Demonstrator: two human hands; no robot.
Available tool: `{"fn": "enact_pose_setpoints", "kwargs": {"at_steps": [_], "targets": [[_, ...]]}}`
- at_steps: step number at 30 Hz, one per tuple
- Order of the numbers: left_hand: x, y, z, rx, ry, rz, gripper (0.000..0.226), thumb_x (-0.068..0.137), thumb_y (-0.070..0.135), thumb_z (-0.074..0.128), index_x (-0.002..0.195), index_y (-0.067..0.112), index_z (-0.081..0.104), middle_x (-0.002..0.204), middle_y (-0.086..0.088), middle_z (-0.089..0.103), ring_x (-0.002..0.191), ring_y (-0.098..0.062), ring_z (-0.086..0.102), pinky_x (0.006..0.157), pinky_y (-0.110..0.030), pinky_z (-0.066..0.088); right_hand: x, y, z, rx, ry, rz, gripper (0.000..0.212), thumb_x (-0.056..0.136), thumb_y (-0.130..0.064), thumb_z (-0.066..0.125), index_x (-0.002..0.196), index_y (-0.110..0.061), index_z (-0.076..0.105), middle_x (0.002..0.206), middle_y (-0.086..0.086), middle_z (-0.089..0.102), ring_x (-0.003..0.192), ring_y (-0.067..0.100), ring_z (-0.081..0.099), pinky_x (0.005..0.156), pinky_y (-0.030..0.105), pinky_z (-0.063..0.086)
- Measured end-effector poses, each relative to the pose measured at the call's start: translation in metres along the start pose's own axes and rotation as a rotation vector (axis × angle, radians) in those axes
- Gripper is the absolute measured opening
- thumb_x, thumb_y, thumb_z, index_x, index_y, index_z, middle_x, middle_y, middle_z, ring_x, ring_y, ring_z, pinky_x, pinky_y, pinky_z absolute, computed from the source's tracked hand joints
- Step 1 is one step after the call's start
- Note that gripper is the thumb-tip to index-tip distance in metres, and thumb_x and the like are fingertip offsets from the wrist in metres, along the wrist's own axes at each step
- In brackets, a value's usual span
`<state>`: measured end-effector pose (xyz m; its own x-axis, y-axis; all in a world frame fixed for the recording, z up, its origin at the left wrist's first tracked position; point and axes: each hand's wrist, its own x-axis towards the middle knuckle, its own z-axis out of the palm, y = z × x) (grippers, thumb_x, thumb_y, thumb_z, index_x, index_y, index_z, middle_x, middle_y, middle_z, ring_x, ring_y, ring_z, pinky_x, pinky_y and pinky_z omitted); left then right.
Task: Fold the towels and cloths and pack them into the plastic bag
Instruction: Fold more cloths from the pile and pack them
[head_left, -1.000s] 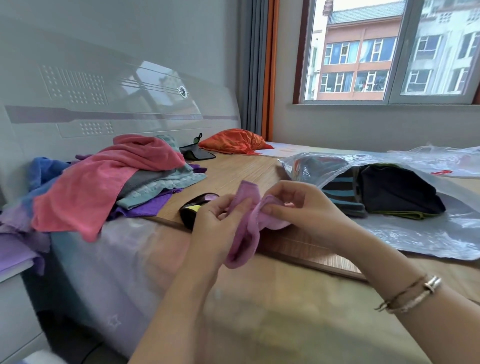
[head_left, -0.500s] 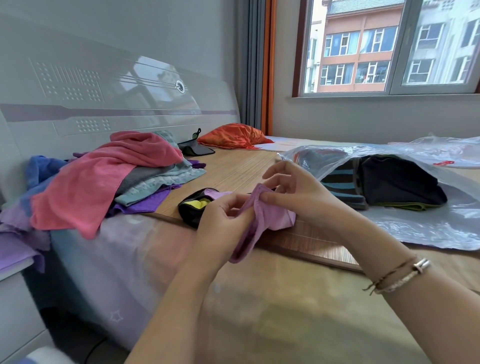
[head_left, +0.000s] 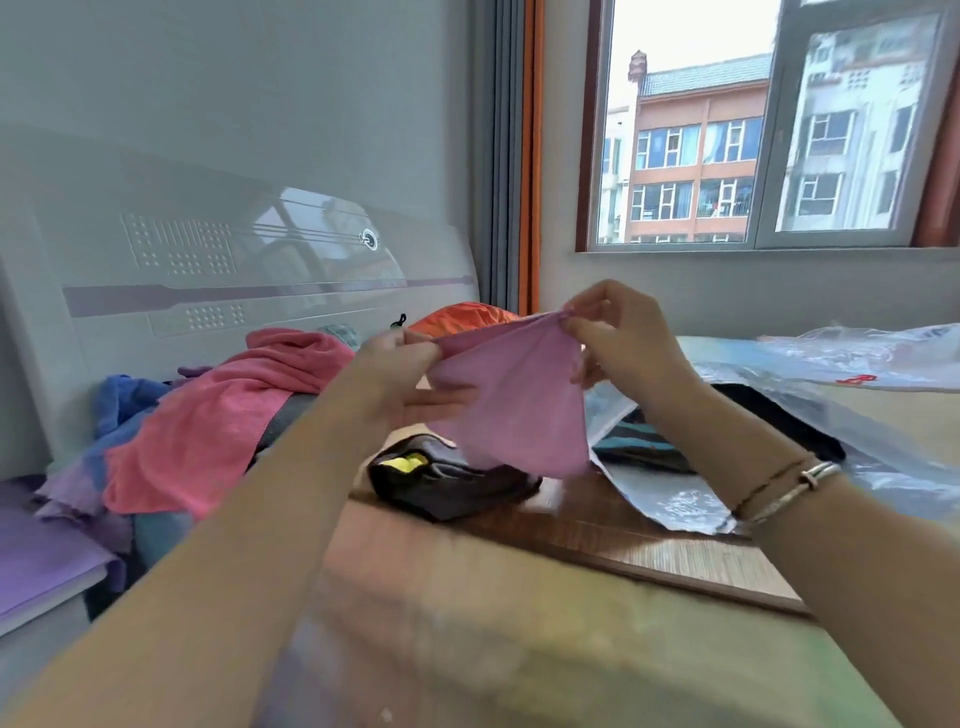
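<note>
Since a second ago, the pink cloth (head_left: 511, 400) has been lifted from a bunched wad low over the bed edge and stretched out in the air at about headboard height. Its top edge is now pulled taut between both hands, and the rest hangs down in a loose point above the dark folded item (head_left: 452, 480).

One upper corner is pinched by the left hand (head_left: 410, 374), whose lower fingers are extended beneath the fabric. The other corner is pinched between thumb and fingertips of the right hand (head_left: 618, 343). Both grips are therefore closed on the cloth.

The plastic bag (head_left: 883, 415) lies open on the bed mat (head_left: 649, 551) to the right. Inside it, a striped folded piece (head_left: 641, 441) and a black one (head_left: 769, 415) can be seen, so part of the packing is already done. The dark folded item lies just outside the bag mouth, not yet packed as far as can be told.

Much is judged to remain. An unfolded heap lies by the headboard at left, with a large red towel (head_left: 218, 415) on top and blue (head_left: 124, 405) and purple (head_left: 72, 488) cloths under and beside it. An orange bundle (head_left: 462, 317) lies farther back. The pink cloth itself is only spread for its first fold.
</note>
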<state>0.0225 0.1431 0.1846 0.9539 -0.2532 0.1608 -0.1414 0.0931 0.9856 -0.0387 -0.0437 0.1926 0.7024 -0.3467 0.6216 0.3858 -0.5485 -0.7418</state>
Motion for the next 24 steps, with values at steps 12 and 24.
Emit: {"fn": "enact_pose_setpoints", "kwargs": {"at_steps": [12,24], "targets": [[0.007,0.101,-0.005,0.340,-0.282,0.248,0.042,0.068,0.016,0.083,0.104,0.004,0.066,0.082,-0.005,0.071,0.074,-0.013,0.069,0.070,-0.021,0.058,0.035,-0.085,-0.042,0.296,-0.181,0.320,0.010,0.097,0.001,0.047,0.099,-0.009,0.045,0.097,0.020,0.061,0.066,0.034,0.072,0.057,0.039,0.061],[0.050,0.055,-0.013,0.299,0.027,0.585,0.016,0.079,0.004,0.066,0.078,0.018,0.074,0.082,-0.006,0.066,0.080,-0.013,0.058,0.090,-0.039,0.052,0.047,-0.024,-0.003,0.304,-0.157,0.062,0.014,0.094,0.000,0.052,0.093,-0.012,0.045,0.093,0.011,0.061,0.087,0.021,0.057,0.078,0.026,0.050]]}}
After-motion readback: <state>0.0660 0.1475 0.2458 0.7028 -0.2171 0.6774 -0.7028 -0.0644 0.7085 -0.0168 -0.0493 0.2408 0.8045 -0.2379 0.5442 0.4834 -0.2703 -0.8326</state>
